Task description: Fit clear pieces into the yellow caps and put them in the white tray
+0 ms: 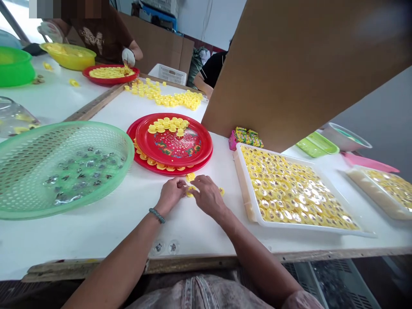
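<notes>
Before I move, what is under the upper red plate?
A wider red plate sits under the upper red plate, and yellow pieces show between them along the front and left edges. The middle is covered, so whether more pieces lie there can't be seen.

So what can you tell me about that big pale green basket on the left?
The basket is wide, shallow and rounded, seemingly translucent plastic, with a smooth rim and many small holes. It sits upright on the white table, one end outside the picture. Clear pieces with dark designs lie scattered inside. Neither the left hand nor the right hand touches it; whether it touches the red trays is unclear.
</notes>
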Motion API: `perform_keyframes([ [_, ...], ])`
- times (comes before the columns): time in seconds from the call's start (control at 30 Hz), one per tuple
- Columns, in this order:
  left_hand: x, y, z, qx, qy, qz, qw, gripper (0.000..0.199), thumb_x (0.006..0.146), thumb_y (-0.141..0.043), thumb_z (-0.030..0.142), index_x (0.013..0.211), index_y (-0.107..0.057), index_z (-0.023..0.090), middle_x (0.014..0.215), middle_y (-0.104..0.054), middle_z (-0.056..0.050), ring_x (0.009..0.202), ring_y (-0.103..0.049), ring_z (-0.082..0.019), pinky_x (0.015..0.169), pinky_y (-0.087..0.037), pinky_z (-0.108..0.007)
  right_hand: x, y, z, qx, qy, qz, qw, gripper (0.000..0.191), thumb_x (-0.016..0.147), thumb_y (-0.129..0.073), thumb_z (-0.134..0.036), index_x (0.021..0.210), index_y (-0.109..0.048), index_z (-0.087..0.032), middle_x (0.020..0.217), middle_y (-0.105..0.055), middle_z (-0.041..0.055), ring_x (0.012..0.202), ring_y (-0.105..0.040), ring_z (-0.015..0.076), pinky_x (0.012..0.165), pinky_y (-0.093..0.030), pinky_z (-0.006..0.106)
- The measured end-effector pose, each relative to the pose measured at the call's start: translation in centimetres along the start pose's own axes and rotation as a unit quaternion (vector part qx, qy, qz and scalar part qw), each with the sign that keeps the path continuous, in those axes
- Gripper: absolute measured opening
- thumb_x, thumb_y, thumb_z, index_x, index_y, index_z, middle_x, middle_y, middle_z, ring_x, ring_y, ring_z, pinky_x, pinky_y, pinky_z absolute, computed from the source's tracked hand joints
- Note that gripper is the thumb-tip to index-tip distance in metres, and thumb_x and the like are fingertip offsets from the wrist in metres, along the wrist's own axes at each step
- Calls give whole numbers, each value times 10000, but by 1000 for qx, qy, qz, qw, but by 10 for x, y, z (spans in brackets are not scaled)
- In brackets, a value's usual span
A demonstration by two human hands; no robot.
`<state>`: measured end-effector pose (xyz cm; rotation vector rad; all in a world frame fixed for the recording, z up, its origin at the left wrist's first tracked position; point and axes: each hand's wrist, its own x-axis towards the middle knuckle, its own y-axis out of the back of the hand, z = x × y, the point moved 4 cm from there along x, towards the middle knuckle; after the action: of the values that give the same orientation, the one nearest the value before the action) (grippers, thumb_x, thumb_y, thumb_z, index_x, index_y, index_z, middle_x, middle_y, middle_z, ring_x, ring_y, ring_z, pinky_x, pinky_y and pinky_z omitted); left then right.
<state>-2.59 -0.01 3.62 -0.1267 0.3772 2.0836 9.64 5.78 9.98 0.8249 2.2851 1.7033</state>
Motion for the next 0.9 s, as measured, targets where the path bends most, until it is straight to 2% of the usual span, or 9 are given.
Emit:
perform_keyframes([
  [0.07, 1, 2, -1, -16, 9, 0, 1000, 149, 692, -626, 296, 772, -607, 172, 699, -662, -17, 561, -619, -120, 544, -488, -229, 2, -9, -3, -6, 23, -52, 998, 199, 813, -561, -125, 965, -656, -210, 1008, -601, 71, 933, -520, 190, 753, -436, 280],
  [0.13, 2, 2, -2, -36, 25, 1, 999, 148, 695, -618, 306, 758, -605, 172, 715, -664, -18, 568, -626, -123, 548, -493, -231, 0, -13, 4, -35, 7, -69, 997, 181, 812, -554, -107, 927, -660, -198, 950, -614, 72, 903, -526, 189, 737, -429, 276],
  [0.27, 5, 1, -4, -34, 39, 9, 999, 161, 684, -630, 302, 777, -625, 171, 728, -671, -19, 580, -625, -118, 566, -489, -225, -2, -1, 26, -111, -73, -4, 991, 111, 819, -567, -164, 861, -669, -168, 896, -631, 96, 866, -527, 225, 769, -409, 334],
  [0.33, 6, 1, -4, -25, 30, 14, 999, 217, 686, -630, 290, 866, -639, 169, 753, -675, -24, 598, -623, -120, 582, -485, -230, 3, 2, 26, -99, -70, 24, 992, 154, 842, -533, -176, 926, -662, -170, 928, -639, 87, 877, -531, 226, 780, -409, 338],
  [0.47, 4, 6, 6, 84, -27, 34, 996, 383, 655, -669, 304, 1013, -635, 173, 797, -677, -32, 707, -624, -166, 672, -469, -266, 17, -8, 16, -19, -27, 22, 999, 332, 825, -451, -64, 1103, -600, -168, 1034, -629, 75, 935, -537, 202, 776, -434, 294],
  [0.57, 0, 7, 16, 189, -71, 37, 979, 446, 626, -705, 335, 1044, -630, 199, 875, -671, -29, 803, -612, -191, 734, -449, -267, 18, -17, 13, 23, -24, 12, 999, 381, 790, -425, -18, 1092, -609, -161, 1065, -618, 79, 961, -538, 195, 798, -442, 289],
  [0.73, -5, 1, 26, 260, -134, 15, 956, 490, 652, -699, 283, 1123, -601, 191, 998, -657, -58, 891, -593, -207, 783, -442, -267, -3, -16, 4, 76, -6, -5, 997, 382, 795, -394, -3, 1053, -629, -157, 1038, -624, 82, 958, -550, 190, 830, -446, 304],
  [0.83, -7, 0, 27, 260, -147, -2, 954, 481, 684, -669, 253, 1156, -593, 201, 1079, -639, -61, 941, -583, -210, 828, -438, -272, -26, -7, -14, 107, 8, -4, 994, 329, 832, -420, -59, 1065, -622, -174, 1044, -625, 87, 993, -543, 203, 865, -440, 331],
  [0.9, -7, -1, 27, 262, -157, -11, 952, 472, 688, -668, 264, 1153, -600, 212, 1093, -633, -55, 930, -583, -210, 848, -436, -282, -44, -3, -31, 147, 46, -33, 988, 281, 850, -459, -118, 1072, -618, -185, 1042, -628, 85, 999, -547, 200, 872, -444, 331],
])
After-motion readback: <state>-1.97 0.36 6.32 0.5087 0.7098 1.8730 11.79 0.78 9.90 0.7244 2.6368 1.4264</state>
